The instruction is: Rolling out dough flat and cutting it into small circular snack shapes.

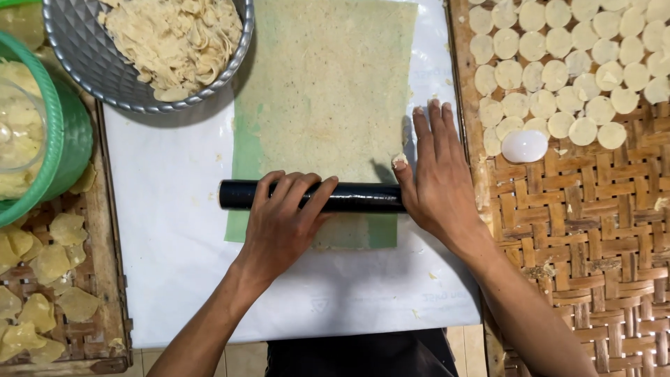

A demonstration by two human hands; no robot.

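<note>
Nearest, at the bottom centre of the frame: two bare forearms rising from a dark garment.

Left hand (283, 220): lies over the middle of a black rolling pin (349, 197), fingers draped across it, palm down, loosely curled rather than clenched.

Right hand (434, 174): spread flat, fingers straight and pointing up-frame, its thumb side touching the pin's right end; bits of dough cling to the thumb.

Rolling pin: horizontal across the lower centre, resting on a thin rolled dough sheet (324, 84).

Dough sheet: pale, speckled, rectangular, running from the pin to the top edge; it lies on a green liner (239, 157) showing along its left and lower edges, over a white plastic sheet (167, 223).

Right side: woven bamboo tray (593, 230), bearing rows of round dough discs (558, 63) in the upper right and a white round cutter (525, 146) just below them.

Left side: a second woven tray (98, 279) with irregular yellowish dough pieces (42, 279).

Upper left: green plastic basket (63, 132) holding pale dough, and beside it a grey metal bowl (91, 63) heaped with dough scraps (174, 38).
</note>
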